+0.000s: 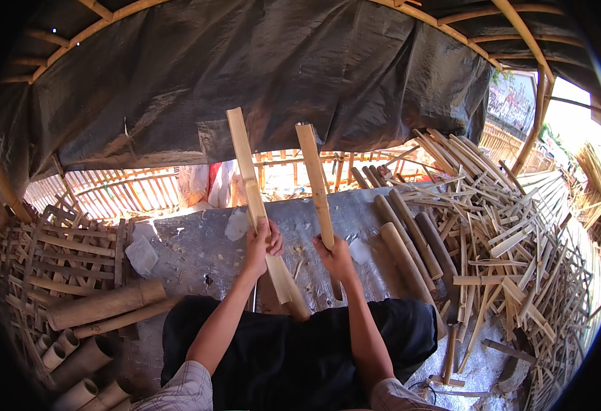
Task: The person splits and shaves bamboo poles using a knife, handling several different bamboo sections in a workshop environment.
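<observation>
My left hand (263, 248) is closed around a long split bamboo piece (243, 154), which stands tilted with its upper end leaning left and its lower end near my lap. In my right hand (333, 257) is a second split bamboo strip (313, 175), gripped near its lower end and pointing up and away. The two pieces are apart, their pale faces showing. A narrow dark length shows below my right fist; I cannot tell whether it belongs to the strip. Dark cloth (273, 356) covers my lap beneath both forearms.
Whole bamboo poles (407, 253) lie to the right, beside a large heap of split strips (520, 253). At left are thick bamboo tubes (108, 305), a slatted bamboo frame (74, 250) and a pale block (141, 255). A black tarp (259, 75) hangs ahead, before a bamboo fence (102, 195).
</observation>
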Demonstrator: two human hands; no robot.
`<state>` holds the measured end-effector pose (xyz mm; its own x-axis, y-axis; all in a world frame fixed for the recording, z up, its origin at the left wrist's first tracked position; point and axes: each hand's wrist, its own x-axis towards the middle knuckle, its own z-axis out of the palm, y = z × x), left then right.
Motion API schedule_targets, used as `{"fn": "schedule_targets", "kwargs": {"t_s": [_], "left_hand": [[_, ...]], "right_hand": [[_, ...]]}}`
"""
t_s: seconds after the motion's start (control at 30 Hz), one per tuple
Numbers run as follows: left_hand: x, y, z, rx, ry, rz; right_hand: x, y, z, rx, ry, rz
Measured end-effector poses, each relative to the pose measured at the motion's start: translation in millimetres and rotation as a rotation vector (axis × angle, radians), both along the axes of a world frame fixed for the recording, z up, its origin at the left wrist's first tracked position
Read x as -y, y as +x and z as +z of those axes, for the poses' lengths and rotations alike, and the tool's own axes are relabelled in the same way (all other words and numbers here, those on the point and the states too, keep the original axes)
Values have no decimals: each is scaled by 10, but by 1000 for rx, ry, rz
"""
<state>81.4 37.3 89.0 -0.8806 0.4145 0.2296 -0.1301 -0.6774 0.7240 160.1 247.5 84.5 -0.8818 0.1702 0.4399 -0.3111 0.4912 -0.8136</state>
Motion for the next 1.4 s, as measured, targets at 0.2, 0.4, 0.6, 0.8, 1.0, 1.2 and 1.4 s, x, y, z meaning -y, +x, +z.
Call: {"fn": "schedule_targets", "kwargs": {"t_s": [0.2, 0.4, 0.6, 0.8, 1.0, 1.2, 1.4], "left_hand": [[354, -206, -145, 154, 221, -177], [438, -514, -358, 409, 245, -440], [426, -222, -41, 433, -117, -105], [374, -265, -77, -9, -550, 493], [384, -78, 209, 106, -416, 284], [490, -176, 74, 367, -62, -191], [424, -164, -10, 850, 531, -448]], "right_hand": [[318, -174, 508, 379, -411, 367], [515, -269, 740, 603, -965, 512], [361, -421, 306, 759, -1256, 634], [635, -233, 396, 563, -620, 115], [510, -229, 296, 253, -136, -16], [530, -112, 722, 628, -1077, 526], [429, -127, 673, 636, -1586, 850]]}}
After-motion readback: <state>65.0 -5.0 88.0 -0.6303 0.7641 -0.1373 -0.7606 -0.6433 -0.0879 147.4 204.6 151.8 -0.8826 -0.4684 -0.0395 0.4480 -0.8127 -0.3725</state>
